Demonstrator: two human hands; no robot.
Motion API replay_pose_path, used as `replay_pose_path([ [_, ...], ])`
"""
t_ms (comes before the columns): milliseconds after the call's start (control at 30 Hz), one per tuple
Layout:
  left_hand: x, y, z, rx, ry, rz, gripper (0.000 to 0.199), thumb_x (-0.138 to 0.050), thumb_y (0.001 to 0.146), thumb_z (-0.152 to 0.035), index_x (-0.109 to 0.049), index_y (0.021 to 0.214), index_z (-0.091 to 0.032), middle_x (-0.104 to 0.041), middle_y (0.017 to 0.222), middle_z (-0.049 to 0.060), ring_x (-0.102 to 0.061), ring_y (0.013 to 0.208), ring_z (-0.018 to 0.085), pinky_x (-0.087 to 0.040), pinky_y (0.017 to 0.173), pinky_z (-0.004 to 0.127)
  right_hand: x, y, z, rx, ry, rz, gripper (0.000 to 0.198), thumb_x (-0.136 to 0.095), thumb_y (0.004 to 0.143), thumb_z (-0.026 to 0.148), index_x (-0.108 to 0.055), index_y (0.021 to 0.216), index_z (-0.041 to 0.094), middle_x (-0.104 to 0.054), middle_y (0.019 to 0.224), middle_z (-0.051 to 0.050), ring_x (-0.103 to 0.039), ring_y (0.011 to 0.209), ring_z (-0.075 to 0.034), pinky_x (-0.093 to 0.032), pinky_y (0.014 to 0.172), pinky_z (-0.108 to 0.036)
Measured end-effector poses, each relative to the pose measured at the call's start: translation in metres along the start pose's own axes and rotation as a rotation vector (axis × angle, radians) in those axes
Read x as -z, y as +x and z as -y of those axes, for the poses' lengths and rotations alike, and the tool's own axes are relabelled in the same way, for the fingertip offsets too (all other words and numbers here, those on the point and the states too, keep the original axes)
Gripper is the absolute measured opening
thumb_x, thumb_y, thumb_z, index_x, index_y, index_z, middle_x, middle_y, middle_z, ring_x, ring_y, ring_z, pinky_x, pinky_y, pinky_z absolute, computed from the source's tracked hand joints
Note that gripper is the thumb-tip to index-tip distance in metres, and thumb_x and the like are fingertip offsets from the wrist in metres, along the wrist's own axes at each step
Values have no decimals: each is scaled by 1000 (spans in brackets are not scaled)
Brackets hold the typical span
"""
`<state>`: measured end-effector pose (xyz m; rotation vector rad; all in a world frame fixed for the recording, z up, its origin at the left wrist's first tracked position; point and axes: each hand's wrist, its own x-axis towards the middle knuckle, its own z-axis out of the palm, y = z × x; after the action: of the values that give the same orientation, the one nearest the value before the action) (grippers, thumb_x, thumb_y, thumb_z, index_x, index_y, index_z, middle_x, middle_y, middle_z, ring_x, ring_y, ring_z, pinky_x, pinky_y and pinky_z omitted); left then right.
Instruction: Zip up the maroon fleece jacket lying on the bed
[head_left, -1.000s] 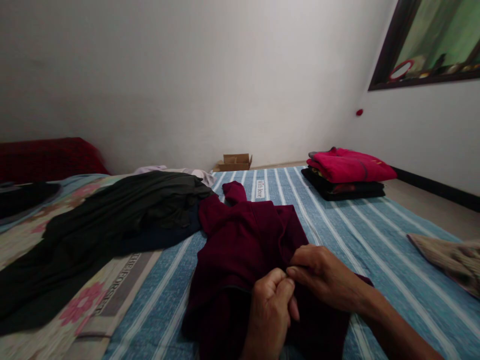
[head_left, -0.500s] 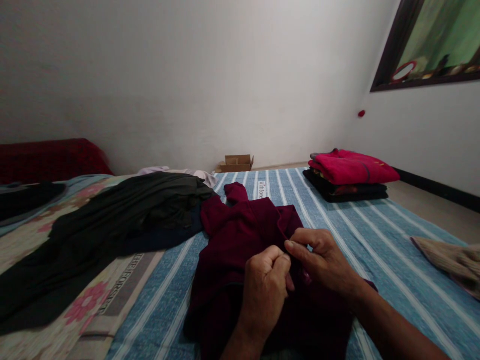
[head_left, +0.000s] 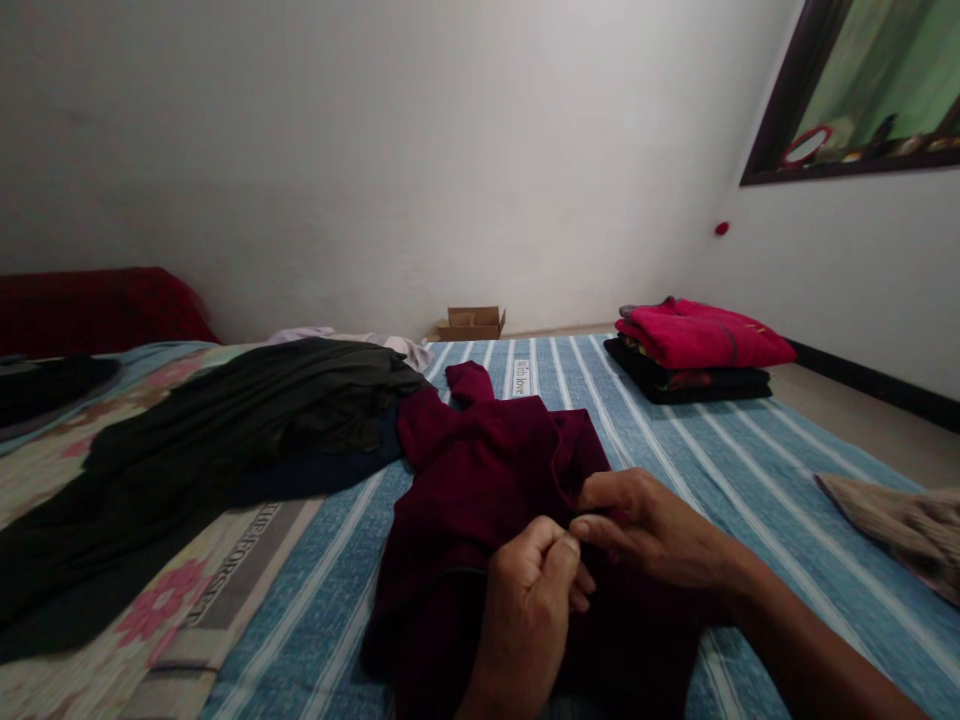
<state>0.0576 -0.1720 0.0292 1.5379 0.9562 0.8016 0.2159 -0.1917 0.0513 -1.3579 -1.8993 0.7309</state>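
Observation:
A dark maroon garment [head_left: 480, 480] lies spread and rumpled on the blue striped bed sheet [head_left: 315, 600], with one sleeve-like end pointing to the far side. My left hand [head_left: 532, 600] is closed in a pinch over its near part. Beside it, my right hand [head_left: 645, 525] pinches the garment's edge between thumb and fingers. The two thumbs nearly meet. What exactly sits between the fingertips is hidden, and the near part of the cloth is very dark.
Dark clothes [head_left: 247, 420] lie heaped on the left over a floral cloth [head_left: 165, 600]. Folded pink and black clothes [head_left: 705, 335] are stacked at the far right. A beige knitted item [head_left: 900, 520] lies at the right edge. Behind the bed stands a cardboard box [head_left: 472, 322].
Both hands have dropped slightly toward me, still pinching the maroon cloth. My right fingers have closed in nearer to the left thumb. The view has shifted a little.

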Motion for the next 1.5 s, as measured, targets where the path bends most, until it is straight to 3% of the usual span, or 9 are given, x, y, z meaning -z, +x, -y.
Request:
replay_pose_path([
  [233, -4, 0, -4, -67, 106, -31, 25, -44, 79, -28, -52, 58, -20, -57, 56, 0, -54, 54, 14, -40, 53, 22, 3, -1, 1, -7, -88, 44, 35, -43, 88, 33, -36, 57, 18, -36, 56, 6, -32, 51, -7, -24, 46, -22],
  [400, -3, 7, -7, -14, -32, 15, 25, -45, 76, -28, -52, 54, -18, -57, 51, 1, -53, 48, 13, -39, 49, 22, -11, 0, -7, -23, 115, -81, 39, -39, 88, 36, -31, 54, 19, -29, 51, 6, -29, 48, -7, -23, 43, -22],
  [567, 2, 6, -6, -5, 20, 20, 26, -45, 76, -27, -52, 53, -18, -56, 48, 1, -51, 45, 12, -38, 48, 22, -23, 0, -11, -38, 175, -158, 40, -40, 87, 36, -29, 53, 19, -28, 51, 6, -28, 46, -6, -22, 43, -22],
  [733, 4, 0, 0, 39, 34, 19, 26, -44, 76, -27, -53, 54, -18, -57, 51, 1, -53, 49, 14, -39, 49, 23, -31, -2, -12, 30, 57, -172, 38, -39, 88, 31, -29, 53, 19, -30, 52, 5, -29, 46, -6, -22, 43, -22],
  [967, 2, -1, 4, 69, -59, 31, 25, -44, 76, -28, -52, 55, -17, -59, 52, 2, -53, 46, 13, -40, 48, 23, -31, -2, -11, 11, 62, -171, 38, -39, 89, 30, -29, 54, 19, -29, 52, 6, -29, 46, -6, -22, 44, -22],
  [1233, 6, -7, 7, 129, -47, 60, 21, -42, 72, -27, -49, 54, -17, -58, 50, 2, -53, 44, 13, -38, 45, 23, -32, -3, -7, 218, -171, -144, 31, -36, 89, 22, -26, 60, 20, -30, 57, 5, -29, 51, -8, -23, 51, -24],
  [1333, 7, -8, 10, 202, -127, 114, 18, -40, 70, -26, -48, 56, -17, -59, 51, 3, -51, 40, 13, -38, 42, 23, -35, -5, -7, 253, -222, -118, 28, -35, 88, 20, -26, 62, 20, -33, 59, 4, -31, 54, -9, -24, 54, -25],
  [1433, 9, -9, 14, 166, -56, 71, 18, -42, 69, -25, -48, 54, -17, -59, 51, 3, -53, 43, 13, -38, 44, 22, -37, -6, -7, 266, -269, -96, 26, -35, 88, 19, -26, 63, 21, -35, 61, 3, -33, 56, -11, -25, 55, -26],
  [1500, 10, -9, 16, 198, -97, 106, 17, -42, 69, -26, -47, 55, -17, -59, 50, 3, -52, 41, 12, -37, 42, 22, -37, -7, -7, 276, -295, -83, 25, -34, 87, 17, -25, 64, 21, -35, 62, 3, -33, 56, -11, -25, 56, -27],
])
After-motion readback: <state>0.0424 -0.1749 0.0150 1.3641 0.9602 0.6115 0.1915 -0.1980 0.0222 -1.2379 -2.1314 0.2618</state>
